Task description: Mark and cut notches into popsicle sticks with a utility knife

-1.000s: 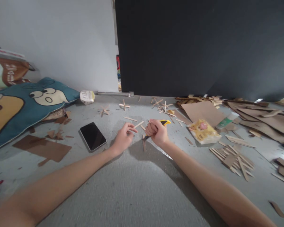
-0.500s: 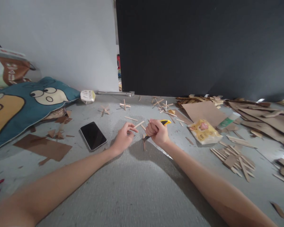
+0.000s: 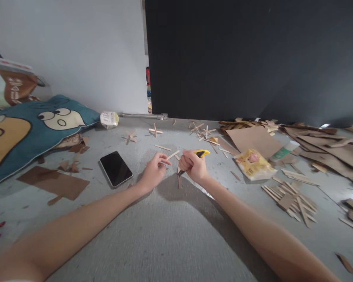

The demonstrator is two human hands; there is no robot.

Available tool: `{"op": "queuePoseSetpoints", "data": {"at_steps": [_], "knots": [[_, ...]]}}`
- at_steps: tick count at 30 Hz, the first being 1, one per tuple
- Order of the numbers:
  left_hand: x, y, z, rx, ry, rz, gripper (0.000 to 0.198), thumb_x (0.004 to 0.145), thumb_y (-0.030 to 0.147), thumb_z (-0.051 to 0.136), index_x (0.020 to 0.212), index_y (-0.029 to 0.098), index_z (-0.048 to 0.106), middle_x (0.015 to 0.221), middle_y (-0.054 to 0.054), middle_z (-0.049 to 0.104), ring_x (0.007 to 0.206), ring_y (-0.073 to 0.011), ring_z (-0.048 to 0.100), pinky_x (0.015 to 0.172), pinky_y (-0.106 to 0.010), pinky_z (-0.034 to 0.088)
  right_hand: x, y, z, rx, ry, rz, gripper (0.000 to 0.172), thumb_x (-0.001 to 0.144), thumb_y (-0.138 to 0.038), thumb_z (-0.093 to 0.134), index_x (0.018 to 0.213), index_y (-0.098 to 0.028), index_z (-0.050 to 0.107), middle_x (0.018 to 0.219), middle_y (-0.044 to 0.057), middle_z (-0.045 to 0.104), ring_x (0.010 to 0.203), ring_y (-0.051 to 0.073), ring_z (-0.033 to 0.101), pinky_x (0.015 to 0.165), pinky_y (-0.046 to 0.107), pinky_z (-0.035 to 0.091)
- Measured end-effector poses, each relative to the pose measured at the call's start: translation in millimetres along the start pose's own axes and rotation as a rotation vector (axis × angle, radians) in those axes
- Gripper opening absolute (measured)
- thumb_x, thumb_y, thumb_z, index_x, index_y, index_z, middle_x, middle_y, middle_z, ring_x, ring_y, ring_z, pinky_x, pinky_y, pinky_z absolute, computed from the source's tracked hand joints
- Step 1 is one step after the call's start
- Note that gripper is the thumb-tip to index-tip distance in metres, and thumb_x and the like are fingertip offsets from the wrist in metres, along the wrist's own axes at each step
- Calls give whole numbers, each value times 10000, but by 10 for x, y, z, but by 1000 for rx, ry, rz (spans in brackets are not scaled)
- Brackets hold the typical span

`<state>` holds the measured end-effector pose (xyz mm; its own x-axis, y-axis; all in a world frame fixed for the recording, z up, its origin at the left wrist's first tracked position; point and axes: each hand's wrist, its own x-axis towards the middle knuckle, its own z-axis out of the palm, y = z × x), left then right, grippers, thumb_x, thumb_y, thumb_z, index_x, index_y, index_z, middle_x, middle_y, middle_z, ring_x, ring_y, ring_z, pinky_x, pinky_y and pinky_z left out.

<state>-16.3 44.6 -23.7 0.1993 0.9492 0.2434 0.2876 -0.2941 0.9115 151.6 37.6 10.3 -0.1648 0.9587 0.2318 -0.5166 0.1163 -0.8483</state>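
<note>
My left hand is closed in a pinch on a thin wooden stick, which points up and to the right from the fingertips. My right hand makes a fist round a yellow and black utility knife. The yellow end sticks out above the fist, and the dark lower end points down and left. Below the fist a brown strip lies on the grey surface. Another loose stick lies just beyond my left hand.
A phone lies left of my hands, near a blue cartoon cushion. To the right are a yellow tissue pack, a glue stick, a pile of wooden sticks and cardboard. Crossed sticks stand farther back.
My right hand has moved slightly left with the utility knife, nearer to the stick. My left hand stays where it was.
</note>
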Motion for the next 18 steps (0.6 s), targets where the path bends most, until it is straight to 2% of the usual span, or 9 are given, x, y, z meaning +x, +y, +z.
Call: {"op": "queuePoseSetpoints", "data": {"at_steps": [4, 6, 7, 9, 10, 12, 15, 18], "knots": [[-28, 6, -13, 95, 5, 38, 311, 816, 31, 475, 1052, 226, 527, 976, -46, 744, 950, -207, 696, 889, -377, 508, 27, 31, -55, 31, 37, -14, 624, 751, -382, 734, 448, -236, 209, 387, -87, 202, 360, 56, 154, 419, 269, 134], [-100, 74, -7, 265, -14, 116, 349, 792, 20, 516, 1071, 224, 558, 1053, -76, 723, 1055, -247, 665, 959, -423, 491, 25, 39, -73, 49, 60, -29, 631, 753, -380, 730, 446, -235, 197, 381, -86, 195, 362, 57, 149, 417, 272, 138], [-152, 127, 3, 386, -60, 176, 348, 776, 31, 565, 1066, 221, 584, 1118, -101, 703, 1144, -287, 627, 995, -453, 476, 18, 40, -75, 52, 62, -36, 634, 757, -381, 730, 443, -236, 199, 379, -86, 194, 363, 58, 150, 418, 274, 140], [-270, 251, 38, 586, -149, 249, 217, 788, 131, 680, 985, 203, 624, 1156, -141, 675, 1197, -369, 575, 1017, -523, 457, -7, 40, -61, 41, 47, -48, 638, 767, -388, 737, 433, -235, 216, 381, -84, 200, 364, 60, 161, 421, 278, 144], [-328, 310, 61, 664, -147, 254, 126, 829, 220, 705, 929, 195, 634, 1117, -155, 667, 1174, -393, 570, 998, -547, 461, -23, 38, -47, 33, 37, -56, 641, 771, -394, 743, 426, -233, 228, 383, -83, 203, 364, 60, 165, 424, 280, 143], [-420, 392, 109, 766, -152, 262, 188, 879, 355, 713, 848, 187, 635, 1017, -161, 648, 1141, -416, 566, 974, -569, 464, -57, 34, -13, 15, 24, -78, 651, 782, -411, 755, 416, -229, 249, 389, -81, 210, 368, 60, 171, 432, 287, 141], [-473, 389, 157, 740, -205, 236, 244, 859, 378, 751, 773, 200, 607, 904, -125, 620, 1009, -386, 605, 895, -536, 499, -95, 33, 36, -15, 37, -115, 675, 797, -457, 772, 412, -225, 268, 399, -78, 215, 379, 65, 188, 445, 297, 145], [-446, 300, 160, 615, -192, 214, 199, 865, 268, 712, 731, 216, 574, 813, -86, 587, 903, -345, 619, 863, -511, 503, -103, 45, 64, -38, 81, -150, 679, 799, -491, 786, 418, -227, 289, 411, -76, 223, 396, 73, 204, 455, 303, 150]]}}
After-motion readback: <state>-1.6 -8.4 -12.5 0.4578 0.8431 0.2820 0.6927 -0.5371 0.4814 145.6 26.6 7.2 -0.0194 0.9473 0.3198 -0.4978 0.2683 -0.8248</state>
